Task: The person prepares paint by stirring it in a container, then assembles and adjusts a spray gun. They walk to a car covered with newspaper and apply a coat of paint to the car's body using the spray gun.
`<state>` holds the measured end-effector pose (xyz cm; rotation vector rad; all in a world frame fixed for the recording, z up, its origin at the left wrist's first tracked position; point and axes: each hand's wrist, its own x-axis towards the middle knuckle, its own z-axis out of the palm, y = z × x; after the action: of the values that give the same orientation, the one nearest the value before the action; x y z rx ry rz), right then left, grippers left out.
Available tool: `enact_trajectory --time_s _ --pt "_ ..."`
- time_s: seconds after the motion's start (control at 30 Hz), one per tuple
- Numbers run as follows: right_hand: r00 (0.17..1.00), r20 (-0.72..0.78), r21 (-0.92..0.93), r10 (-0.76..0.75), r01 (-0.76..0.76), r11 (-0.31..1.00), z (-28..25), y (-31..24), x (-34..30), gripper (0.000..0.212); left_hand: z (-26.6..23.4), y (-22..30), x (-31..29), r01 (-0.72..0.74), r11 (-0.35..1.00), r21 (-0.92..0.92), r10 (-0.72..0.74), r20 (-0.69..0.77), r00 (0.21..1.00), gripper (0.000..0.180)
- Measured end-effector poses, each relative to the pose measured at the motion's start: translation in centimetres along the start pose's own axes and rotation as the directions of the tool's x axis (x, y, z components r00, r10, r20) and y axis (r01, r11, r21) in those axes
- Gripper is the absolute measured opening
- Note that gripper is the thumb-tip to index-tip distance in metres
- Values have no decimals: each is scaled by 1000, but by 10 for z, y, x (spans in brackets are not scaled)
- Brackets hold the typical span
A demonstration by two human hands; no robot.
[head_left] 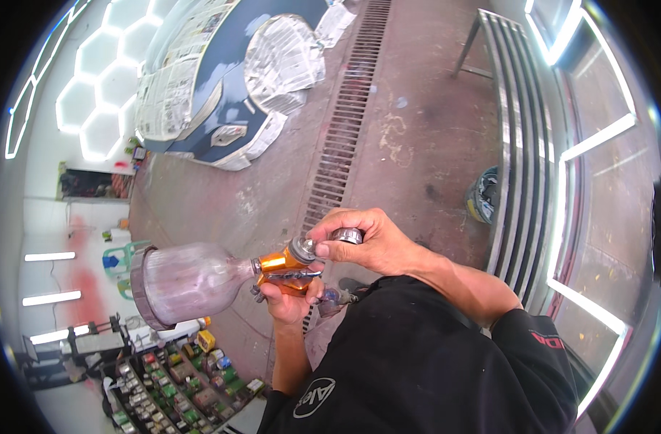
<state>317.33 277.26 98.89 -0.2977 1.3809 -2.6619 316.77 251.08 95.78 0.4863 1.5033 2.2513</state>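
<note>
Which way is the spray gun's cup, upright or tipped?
Tipped: the paint cup points sideways, wide end left, narrow neck at the orange spray gun.

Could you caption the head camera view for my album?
The left hand holds an orange spray gun while the right hand, holding a metal cap, touches its nozzle; newspaper-masked car beyond.

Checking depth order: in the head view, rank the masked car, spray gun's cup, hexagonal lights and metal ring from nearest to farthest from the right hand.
1. Metal ring: held in the right hand.
2. Spray gun's cup: to the hand's left.
3. Masked car: upper left, well beyond the cup.
4. Hexagonal lights: beyond the car, far left.
</note>
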Motion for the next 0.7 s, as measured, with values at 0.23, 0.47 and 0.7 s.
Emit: enact_trajectory --time_s 0.23,0.47,0.7 --pt "989 78 -19 -123 125 992 15 3 2 20 9 13 -32 -80 997 0 80 -61 995 99" --pt "995 95 27 30 -33 999 23 -2 -7 12 19 11 -59 -83 997 -11 81 -123 989 105" --pt "960 272 -124 68 -35 992 15 -17 -11 14 32 10 -86 -36 998 52 42 -112 993 111"
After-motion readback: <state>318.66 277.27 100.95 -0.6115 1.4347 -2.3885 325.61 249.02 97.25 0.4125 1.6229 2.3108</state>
